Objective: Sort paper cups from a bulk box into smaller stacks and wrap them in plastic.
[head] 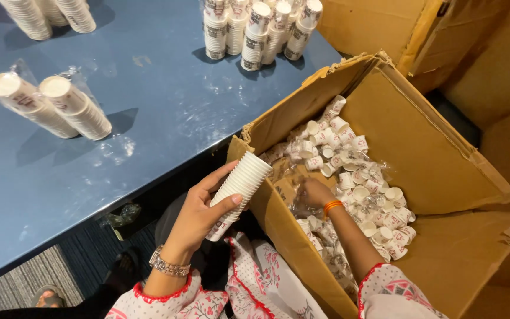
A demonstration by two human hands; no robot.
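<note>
Stacks of white ribbed paper cups (264,32) already stand at the frame's top on the blue table (149,118). Left hand (199,215) grips another nested white stack (237,192) at centre; right hand (313,194) curls — fingers hidden — into the brown cardboard box (420,142), where many loose cups (361,189) remain.

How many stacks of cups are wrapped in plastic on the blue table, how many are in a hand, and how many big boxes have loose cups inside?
Wrapped cup stacks lying on the blue table: 2
Cup stack held in the left hand: 1
Open cardboard box of loose cups: 1
Total: 4
</note>
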